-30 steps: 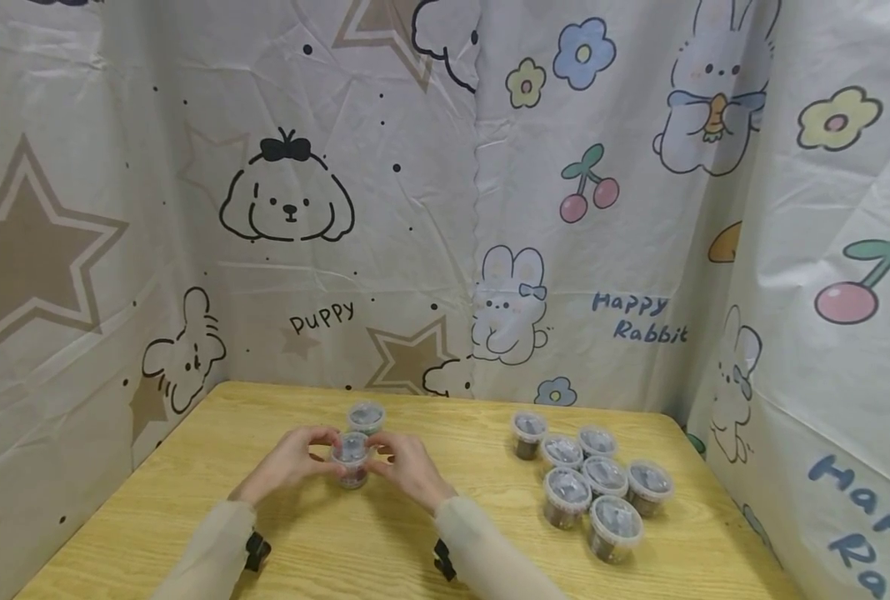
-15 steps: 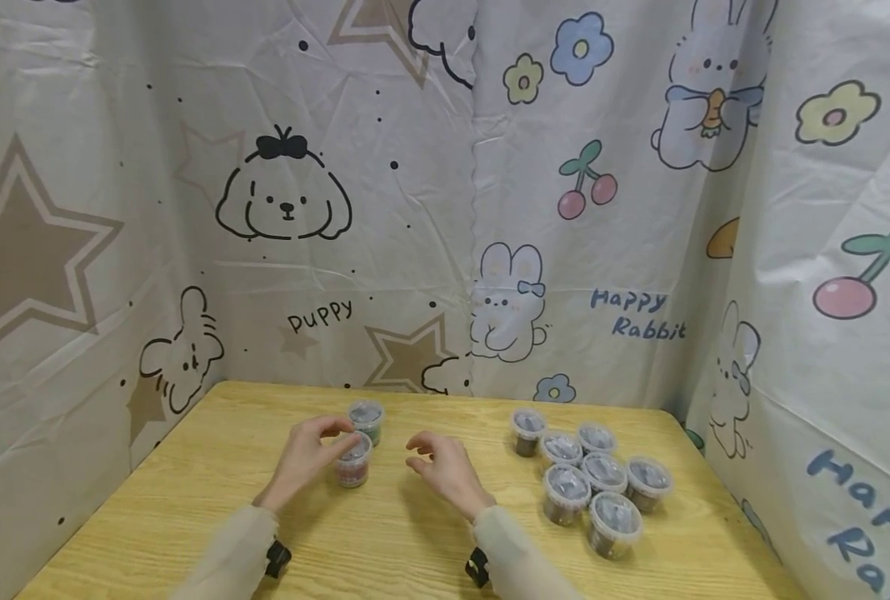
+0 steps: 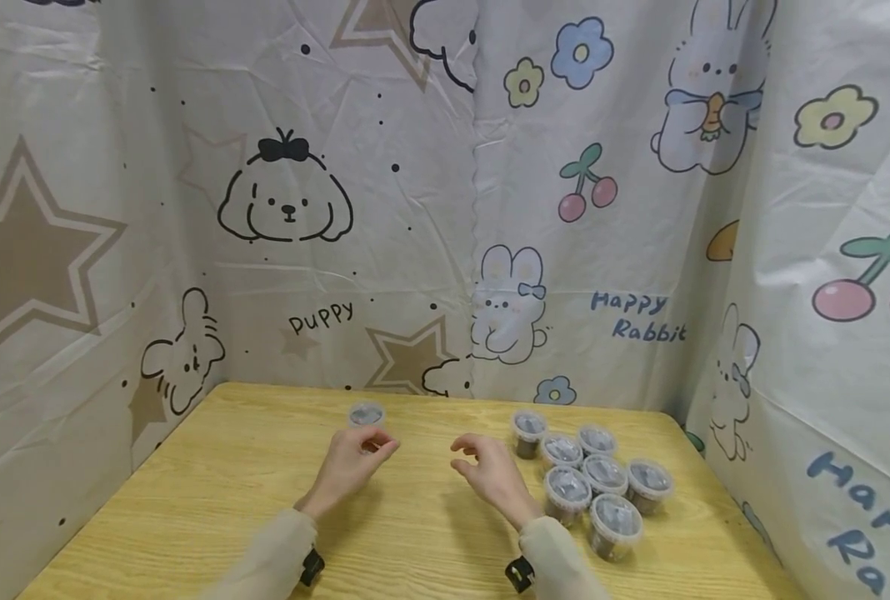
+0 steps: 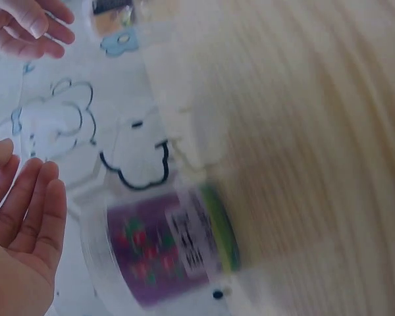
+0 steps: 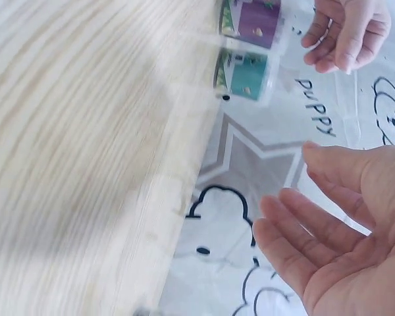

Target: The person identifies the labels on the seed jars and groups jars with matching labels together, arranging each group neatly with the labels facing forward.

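My left hand (image 3: 347, 467), fingers loosely bent and holding nothing, is over the left part of the table. In the head view it hides a purple-labelled tub (image 4: 155, 253), which stands upright beside that hand in the left wrist view. Behind it is a second clear-lidded tub (image 3: 366, 414), whose label shows teal (image 5: 245, 74) in the right wrist view. My right hand (image 3: 493, 475) hovers above the table between these two and the tubs at the right. Its fingers (image 5: 309, 230) are relaxed, with nothing between them and the thumb.
Several lidded tubs (image 3: 604, 475) stand bunched on the right of the wooden table (image 3: 407, 550). A printed cloth (image 3: 385, 250) hangs along the table's back and sides. Each wrist wears a black strap (image 3: 520, 575).
Both hands have let go of the purple-labelled tub. The right hand has drawn away to the right, and the left has shifted right, in front of the tub.
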{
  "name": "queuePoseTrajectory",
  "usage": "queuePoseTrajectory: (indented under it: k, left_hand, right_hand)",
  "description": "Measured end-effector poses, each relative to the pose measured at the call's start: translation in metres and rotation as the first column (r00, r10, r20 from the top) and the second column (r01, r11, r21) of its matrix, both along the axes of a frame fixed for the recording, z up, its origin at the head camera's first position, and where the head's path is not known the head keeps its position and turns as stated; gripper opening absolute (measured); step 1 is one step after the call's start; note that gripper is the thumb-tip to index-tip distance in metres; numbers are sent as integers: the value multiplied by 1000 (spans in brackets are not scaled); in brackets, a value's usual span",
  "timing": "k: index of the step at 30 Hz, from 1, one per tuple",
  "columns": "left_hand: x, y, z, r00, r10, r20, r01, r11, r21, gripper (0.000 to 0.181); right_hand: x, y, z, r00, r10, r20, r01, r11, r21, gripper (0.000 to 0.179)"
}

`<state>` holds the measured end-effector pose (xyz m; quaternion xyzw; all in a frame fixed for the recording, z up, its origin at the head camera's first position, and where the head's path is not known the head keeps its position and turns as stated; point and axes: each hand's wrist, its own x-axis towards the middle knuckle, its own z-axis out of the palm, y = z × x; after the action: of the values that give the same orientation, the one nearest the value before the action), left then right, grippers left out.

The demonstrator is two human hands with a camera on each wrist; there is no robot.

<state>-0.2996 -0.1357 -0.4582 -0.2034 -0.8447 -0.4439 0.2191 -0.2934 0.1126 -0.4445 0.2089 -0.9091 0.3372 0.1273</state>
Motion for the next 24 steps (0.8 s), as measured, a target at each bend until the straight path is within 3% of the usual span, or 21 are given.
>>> queuePoseTrajectory:
  k: [8,12,17,24]
  left_hand:
    - [2,36,-2,996,-85,-38,82,993,-79,6]
    - [2,55,-6,985,-173,-5,170,974,-152,6]
    - [3,77,-10,959,-274,76,284,940,-189,6]
    - [0,102,-11,947,-307,98,321,924,-206,8]
  right_hand:
    - [7,35,-1,995,-86,-46,88,995,47,17]
    - [12,51,5,992,-126,-18,127,990,62,18]
    - [17,71,15,987,-158,39,154,985,82,22]
    - [25,101,26,980,-186,72,178,979,100,22]
